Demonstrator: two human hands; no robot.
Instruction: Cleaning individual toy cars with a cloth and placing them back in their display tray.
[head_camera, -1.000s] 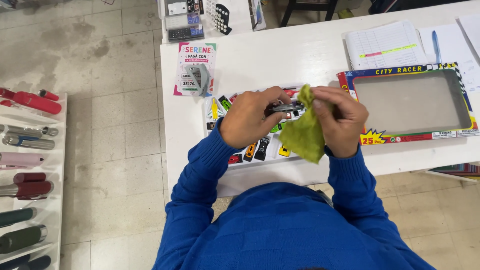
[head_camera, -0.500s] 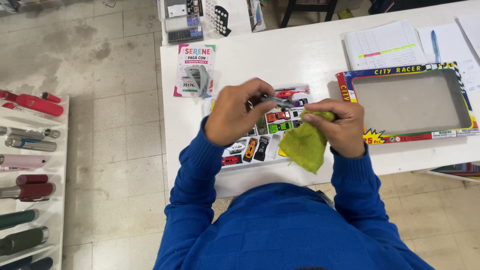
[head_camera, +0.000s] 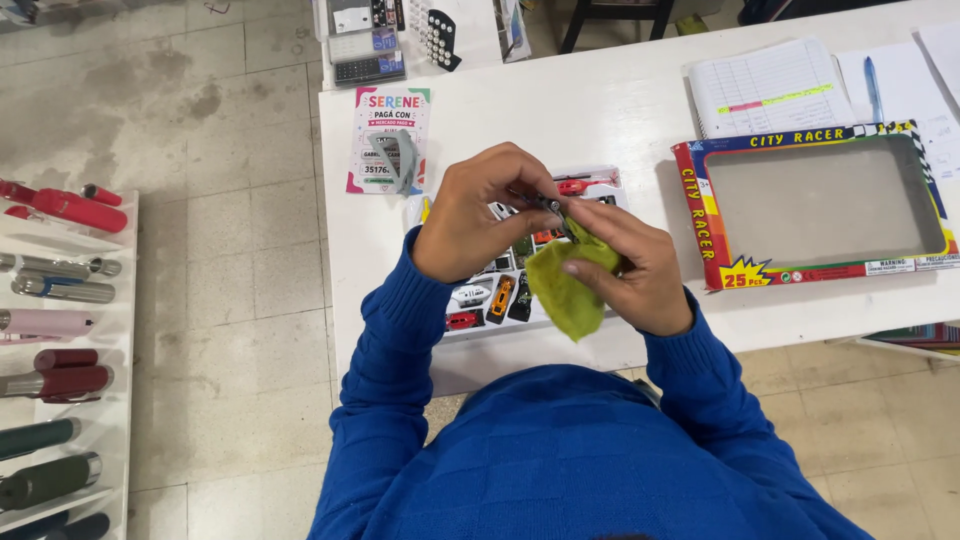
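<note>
My left hand (head_camera: 478, 215) pinches a small dark toy car (head_camera: 550, 206) above a white plastic tray (head_camera: 470, 325) that holds several small toy cars. My right hand (head_camera: 640, 270) grips a yellow-green cloth (head_camera: 565, 290) and presses it against the car. The two hands touch over the tray's middle, hiding most of its cars. A red toy helicopter (head_camera: 575, 185) lies at the tray's far edge. Both sleeves are blue.
To the right on the white table (head_camera: 590, 110) lies an empty colourful box lid with a clear window (head_camera: 815, 200). Behind it are a ruled notebook (head_camera: 765, 90) and a pen (head_camera: 873, 88). A card on a stand (head_camera: 385, 140) sits far left. A shelf of bottles (head_camera: 50, 350) stands on the floor at left.
The hands have shifted slightly and the cloth has moved up against the car, which my left hand has turned between its fingers.
</note>
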